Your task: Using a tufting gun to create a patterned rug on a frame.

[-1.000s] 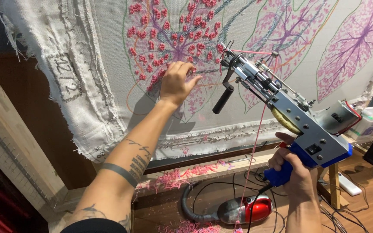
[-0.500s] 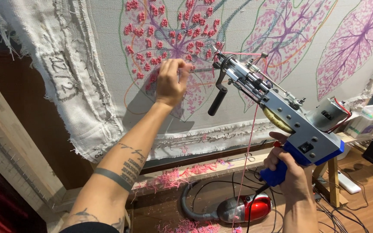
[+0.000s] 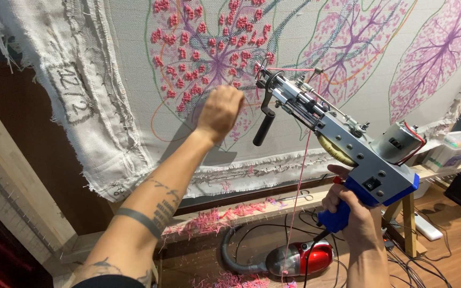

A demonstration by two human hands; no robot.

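Both arms are seen bare, with no sleeves, gloves or rings worn. The left forearm [image 3: 150, 213] is marked with dark tattoos: a solid band drawn around it, a block of short stacked lines beside that, and further linework near the elbow. The right hand [image 3: 356, 213] and wrist are left unmarked.

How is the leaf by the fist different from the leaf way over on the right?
The leaf by the fist carries raised pink yarn tufts; the right leaf is only flat drawn lines. The first has a green outline, the right one purple veins throughout. Both sit on the same pale cloth.
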